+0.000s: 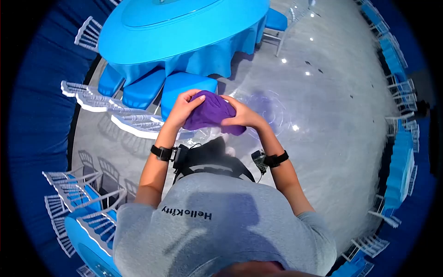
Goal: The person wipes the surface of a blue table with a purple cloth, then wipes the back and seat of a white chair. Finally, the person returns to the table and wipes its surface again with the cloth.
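Note:
A bunched purple cloth [210,111] is held up in front of my body, between both hands. My left hand [185,108] grips its left side, thumb laid over the top of the fabric. On the other side, my right hand [243,114] pinches the cloth between thumb and fingers. A loose fold hangs below the right thumb. Some of the fingertips are hidden behind the fabric. Each wrist wears a black strap with a small device on it.
A round table [170,46] with a blue tablecloth stands ahead, with white chairs [138,125] with blue seats [187,87] around it. Another blue table [87,244] with chairs is at lower left. More tables and chairs line the right side. Glossy grey floor [323,138] lies to the right.

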### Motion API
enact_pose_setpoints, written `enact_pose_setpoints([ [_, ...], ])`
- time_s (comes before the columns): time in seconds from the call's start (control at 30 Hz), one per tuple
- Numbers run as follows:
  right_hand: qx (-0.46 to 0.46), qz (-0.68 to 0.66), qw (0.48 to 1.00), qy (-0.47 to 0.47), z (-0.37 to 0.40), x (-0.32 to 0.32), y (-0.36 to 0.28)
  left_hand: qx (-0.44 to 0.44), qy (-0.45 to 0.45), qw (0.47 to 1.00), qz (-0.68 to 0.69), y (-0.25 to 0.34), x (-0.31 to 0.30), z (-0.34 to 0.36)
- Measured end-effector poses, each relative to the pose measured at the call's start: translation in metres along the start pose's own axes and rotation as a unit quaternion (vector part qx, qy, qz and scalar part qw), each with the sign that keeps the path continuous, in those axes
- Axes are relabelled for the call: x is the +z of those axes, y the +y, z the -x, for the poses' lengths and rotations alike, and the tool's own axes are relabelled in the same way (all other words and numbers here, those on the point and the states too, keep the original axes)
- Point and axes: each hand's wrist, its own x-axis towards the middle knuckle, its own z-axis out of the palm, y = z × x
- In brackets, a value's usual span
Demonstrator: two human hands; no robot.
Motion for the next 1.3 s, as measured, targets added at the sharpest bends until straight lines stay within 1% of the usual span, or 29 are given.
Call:
enact_pose_setpoints([
  [0.03, -0.005, -0.003, 1.0, -0.013, -0.003, -0.01, 0.005, 0.002, 0.013, 1.0, -0.002, 0.004, 0.003, -0.006],
  [0.1, 0.098, -0.106, 0.989, 0.024, -0.008, -0.029, 0.006, -0.012, 0.0, 0.998, 0.069, 0.015, 0.012, -0.025],
  [0.17, 0.118, -0.098, 0.988, 0.006, -0.013, -0.046, 0.0, -0.024, 0.0, 0.994, 0.104, 0.019, 0.014, -0.048],
  [0.23, -0.071, 0.063, 0.995, 0.022, -0.031, -0.064, 0.004, -0.008, 0.0, 0.993, 0.115, 0.024, 0.023, -0.075],
  [0.27, -0.124, 0.155, 0.978, 0.062, -0.044, -0.072, 0.02, 0.006, 0.004, 0.995, 0.1, 0.025, 0.027, -0.089],
  [0.3, -0.187, 0.178, 0.964, 0.061, -0.06, -0.087, 0.018, 0.01, -0.01, 0.996, 0.087, 0.031, 0.032, -0.101],
  [0.33, -0.122, 0.094, 0.988, 0.033, -0.078, -0.101, 0.027, 0.017, -0.003, 0.998, 0.062, 0.031, 0.034, -0.113],
  [0.4, -0.014, -0.079, 0.997, 0.008, -0.111, -0.126, 0.053, 0.051, 0.024, 0.998, 0.026, 0.028, 0.03, -0.14],
  [0.5, -0.001, 0.008, 0.999, 0.04, -0.143, -0.182, 0.072, 0.062, 0.111, 0.992, -0.017, 0.026, 0.012, -0.178],
  [0.53, -0.011, 0.032, 0.996, 0.087, -0.148, -0.201, 0.062, 0.075, 0.113, 0.986, -0.096, 0.023, 0.004, -0.19],
  [0.57, -0.013, 0.009, 0.997, 0.082, -0.155, -0.224, 0.064, 0.085, 0.117, 0.973, -0.177, 0.022, -0.003, -0.201],
  [0.6, -0.007, -0.01, 0.996, 0.086, -0.16, -0.241, 0.058, 0.086, 0.118, 0.93, -0.337, 0.021, -0.01, -0.208],
  [0.63, -0.001, -0.031, 0.996, 0.088, -0.166, -0.258, 0.052, 0.081, 0.126, 0.93, -0.336, 0.021, -0.009, -0.218],
  [0.7, 0.023, -0.044, 0.994, 0.101, -0.179, -0.287, 0.057, -0.066, -0.002, 0.919, -0.389, 0.024, -0.009, -0.24],
  [0.73, 0.017, -0.052, 0.989, 0.14, -0.189, -0.296, 0.068, -0.112, -0.023, 0.923, -0.368, 0.015, -0.014, -0.251],
  [0.77, 0.01, -0.061, 0.982, 0.18, -0.199, -0.303, 0.077, 0.013, -0.07, 0.912, -0.405, -0.015, -0.036, -0.263],
  [0.83, 0.051, -0.091, 0.972, 0.212, -0.219, -0.321, 0.086, -0.058, -0.031, 0.914, -0.4, -0.024, -0.045, -0.277],
  [0.87, 0.059, -0.099, 0.973, 0.202, -0.233, -0.333, 0.106, -0.061, -0.016, 0.915, -0.399, -0.029, -0.05, -0.285],
  [0.9, 0.056, -0.101, 0.975, 0.188, -0.249, -0.346, 0.119, -0.063, 0.025, 0.941, -0.332, -0.034, -0.053, -0.294],
  [0.93, -0.011, 0.055, 0.982, 0.178, -0.262, -0.358, 0.128, -0.066, 0.066, 0.961, -0.261, -0.037, -0.052, -0.298],
  [0.97, -0.081, 0.209, 0.961, 0.16, -0.273, -0.371, 0.138, -0.136, 0.139, 0.958, -0.212, -0.038, -0.053, -0.305],
  [1.0, -0.042, 0.25, 0.959, 0.125, -0.288, -0.385, 0.137, -0.064, 0.203, 0.953, -0.218, -0.047, -0.052, -0.313],
  [1.03, -0.05, 0.248, 0.961, 0.108, -0.304, -0.398, 0.134, 0.011, 0.266, 0.936, -0.228, -0.052, -0.051, -0.326],
  [1.07, -0.074, 0.209, 0.97, 0.096, -0.319, -0.407, 0.133, 0.008, 0.284, 0.931, -0.227, -0.054, -0.054, -0.339],
  [1.13, -0.092, 0.108, 0.988, 0.058, -0.341, -0.422, 0.129, 0.068, 0.405, 0.851, -0.326, -0.053, -0.049, -0.356],
  [1.17, -0.094, 0.1, 0.99, 0.04, -0.353, -0.429, 0.133, 0.059, 0.421, 0.844, -0.327, -0.052, -0.044, -0.366],
  [1.23, -0.072, -0.032, 0.997, 0.013, -0.384, -0.44, 0.135, 0.097, 0.511, 0.853, -0.035, -0.042, -0.04, -0.393],
  [1.27, -0.019, -0.05, 0.999, -0.008, -0.395, -0.444, 0.135, 0.109, 0.518, 0.847, 0.038, -0.051, -0.047, -0.402],
  [1.3, -0.021, -0.052, 0.998, -0.025, -0.408, -0.446, 0.135, 0.111, 0.533, 0.838, 0.039, -0.051, -0.045, -0.408],
])
